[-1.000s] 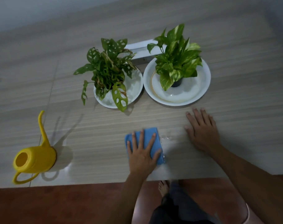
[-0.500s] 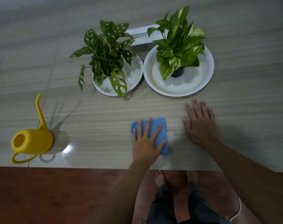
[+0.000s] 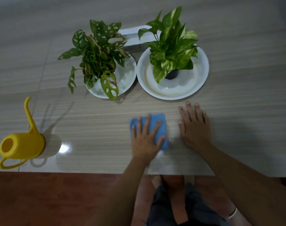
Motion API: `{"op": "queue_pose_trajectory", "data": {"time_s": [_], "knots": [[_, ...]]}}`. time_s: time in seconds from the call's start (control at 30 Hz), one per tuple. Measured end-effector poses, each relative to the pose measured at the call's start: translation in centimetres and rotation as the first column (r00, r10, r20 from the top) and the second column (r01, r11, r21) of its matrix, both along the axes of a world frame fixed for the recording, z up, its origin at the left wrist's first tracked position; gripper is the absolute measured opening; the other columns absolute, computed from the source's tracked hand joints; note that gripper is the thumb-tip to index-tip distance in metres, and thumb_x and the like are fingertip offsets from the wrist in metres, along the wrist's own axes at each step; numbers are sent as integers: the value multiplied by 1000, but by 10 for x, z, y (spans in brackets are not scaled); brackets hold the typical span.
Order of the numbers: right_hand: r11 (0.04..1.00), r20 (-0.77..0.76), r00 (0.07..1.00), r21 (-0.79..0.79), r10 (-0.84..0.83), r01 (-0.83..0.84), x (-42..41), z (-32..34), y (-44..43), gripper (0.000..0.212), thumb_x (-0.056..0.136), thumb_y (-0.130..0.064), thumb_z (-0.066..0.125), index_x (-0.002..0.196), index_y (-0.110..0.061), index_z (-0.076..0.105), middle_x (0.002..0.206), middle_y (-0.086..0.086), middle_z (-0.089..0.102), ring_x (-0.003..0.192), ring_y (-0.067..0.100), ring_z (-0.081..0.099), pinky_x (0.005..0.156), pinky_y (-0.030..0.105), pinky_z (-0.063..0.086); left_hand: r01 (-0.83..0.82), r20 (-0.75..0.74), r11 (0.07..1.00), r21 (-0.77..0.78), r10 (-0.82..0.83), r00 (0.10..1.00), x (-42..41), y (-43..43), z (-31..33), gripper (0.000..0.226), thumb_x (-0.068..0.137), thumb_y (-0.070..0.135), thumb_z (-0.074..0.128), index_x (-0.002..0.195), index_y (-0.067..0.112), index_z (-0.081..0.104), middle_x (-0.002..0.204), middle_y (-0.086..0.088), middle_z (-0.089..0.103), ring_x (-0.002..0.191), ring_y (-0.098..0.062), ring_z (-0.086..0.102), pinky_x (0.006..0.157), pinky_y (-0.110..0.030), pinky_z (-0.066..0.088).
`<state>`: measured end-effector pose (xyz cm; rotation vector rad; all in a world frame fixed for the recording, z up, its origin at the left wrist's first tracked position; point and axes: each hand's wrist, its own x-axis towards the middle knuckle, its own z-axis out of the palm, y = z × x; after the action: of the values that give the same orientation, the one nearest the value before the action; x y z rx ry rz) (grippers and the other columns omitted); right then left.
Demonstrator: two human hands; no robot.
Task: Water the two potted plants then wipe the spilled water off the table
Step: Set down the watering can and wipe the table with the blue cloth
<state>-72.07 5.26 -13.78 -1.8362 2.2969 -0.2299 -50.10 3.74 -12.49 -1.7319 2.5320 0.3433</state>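
The table (image 3: 237, 111) is bare across its right part and along the strip between the yellow watering can (image 3: 21, 146) and the left hand (image 3: 146, 141), which lies flat on the blue cloth (image 3: 157, 121). The far middle is blocked by two white dishes (image 3: 202, 79) standing just beside each other with a potted plant in each, their leaves overhanging the rims, and by a white box (image 3: 132, 32) behind them. Only a narrow gap separates the cloth from the flat right hand (image 3: 195, 128).
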Motion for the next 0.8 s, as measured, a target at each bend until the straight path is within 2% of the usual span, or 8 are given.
{"op": "queue_pose_trajectory", "data": {"time_s": [0.17,0.23,0.33,0.43,0.57,0.67,0.73,0.8], "knots": [[1000,1,1000,21,-5,5,0,1,0,59,98,-42,28,155,-29,27,166,0,13,152,28,9,120,51,12,-343,13,939,-26,343,939,68,3,1,65,100,68,21,160,45,15,172,2,7,157,-33,0,121,-62,15],[1000,0,1000,22,-11,11,0,2,-1,59,97,-42,30,154,-28,30,166,1,16,152,30,12,119,51,13,-316,26,949,0,315,949,53,39,5,65,100,68,21,160,44,17,172,1,6,157,-34,-1,121,-63,16],[1000,-15,1000,24,7,-7,1,2,-1,59,97,-41,32,154,-27,29,165,3,17,151,31,13,118,51,14,-85,-1,995,57,85,996,4,64,3,66,99,69,26,160,45,14,172,0,3,157,-36,-6,123,-60,6],[1000,-18,1000,13,17,-16,-1,1,-2,59,98,-41,32,155,-26,27,166,3,15,152,30,11,118,50,12,42,-35,998,36,-41,999,-19,6,3,68,98,71,25,160,47,8,172,2,-2,156,-34,-11,124,-58,1],[1000,2,1000,-4,4,-4,0,1,-1,58,97,-40,33,154,-27,31,165,2,17,152,30,12,118,52,14,-188,64,980,62,184,981,28,-84,6,69,97,71,18,159,47,2,172,2,-6,156,-32,-11,124,-59,3],[1000,1,1000,6,3,-3,1,2,-1,59,96,-40,32,154,-27,29,166,2,16,152,30,11,118,52,14,-373,23,927,35,372,928,64,-55,8,70,97,72,13,161,43,7,172,-1,0,157,-34,-5,123,-61,8],[1000,13,1000,2,-1,1,1,4,-1,60,96,-39,32,154,-26,31,165,3,18,151,31,12,118,53,14,-362,31,932,17,361,932,51,-9,9,71,97,72,13,161,41,14,172,-3,7,156,-37,1,122,-62,13],[1000,20,1000,5,4,-4,1,5,-1,60,95,-39,33,154,-24,32,165,4,19,151,32,13,118,54,15,-239,15,970,53,238,971,20,19,5,69,98,71,17,160,42,15,172,-2,6,157,-37,-1,123,-61,11]]}}
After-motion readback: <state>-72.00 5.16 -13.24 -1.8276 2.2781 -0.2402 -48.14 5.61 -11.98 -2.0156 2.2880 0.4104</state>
